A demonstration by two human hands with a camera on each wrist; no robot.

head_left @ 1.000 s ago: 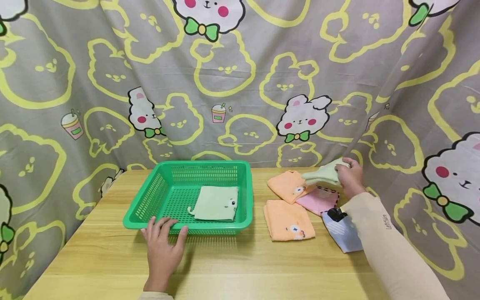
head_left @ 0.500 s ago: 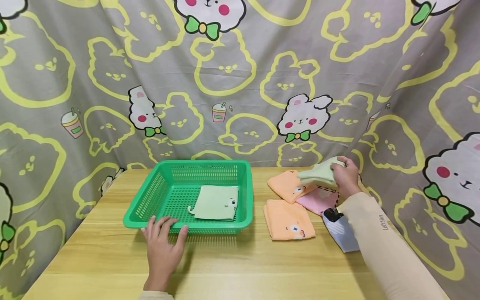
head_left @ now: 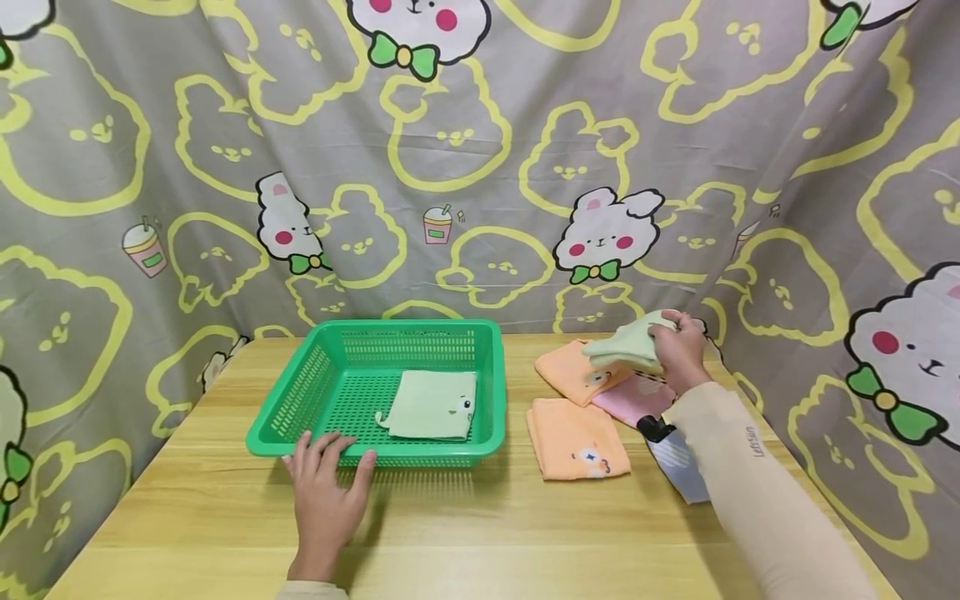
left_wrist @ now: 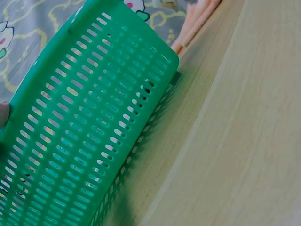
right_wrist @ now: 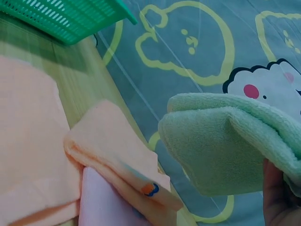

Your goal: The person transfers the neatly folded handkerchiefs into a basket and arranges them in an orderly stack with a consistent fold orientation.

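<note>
Drifting left a bit since a second ago: right hand [head_left: 678, 358], fingers curled round a folded green towel [head_left: 626, 348], held up off the table, now more over the orange towel at the back [head_left: 570, 371] than before. Left hand [head_left: 324, 492] same spot as earlier, flat on the table [head_left: 450, 533] with straight relaxed fingers, tips touching the near rim of the green basket [head_left: 300, 392]. Second green towel [head_left: 433, 404] lying flat inside the basket, right half of the floor, unmoved.

Under and around the raised towel: pink towel [head_left: 633, 400], another orange towel [head_left: 576, 440] nearer the front, grey-blue towel [head_left: 675, 462] partly hidden by the sleeve. Basket's right wall standing between the pile and the basket floor. Bare wood strip between basket and towels, plus open table along the front edge. Cartoon curtain [head_left: 480, 167] close behind and on the right.
</note>
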